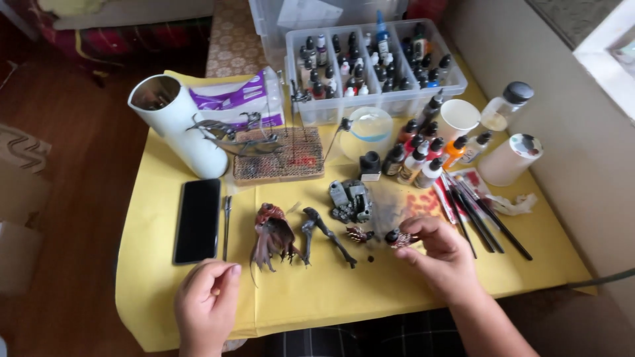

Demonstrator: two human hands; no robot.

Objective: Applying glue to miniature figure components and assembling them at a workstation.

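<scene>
**A:** Right, what have I got in the right hand (442,254)?

**B:** From here I see its fingertips pinched on a small dark miniature part (399,238), just at the hand's ten o'clock, low over the yellow table cover (370,291). A second small spiky piece (359,234) lies just beside it, toward nine o'clock.

**A:** And my left hand (206,305)?

**B:** Loosely curled, fingers folded in, holding nothing I can make out. It rests at the near edge of the cover. The black phone (197,220) lies at its twelve o'clock, with a thin metal tool (226,225) alongside.

**A:** What sits between the hands?

**B:** I see a reddish-brown creature figure (272,235) and a grey limb-shaped part (324,235), near each other. A grey blocky piece (350,200) is at the limb's one o'clock. Brushes (483,218) lie at two o'clock from the right hand, paint bottles (420,155) beyond them.
</scene>
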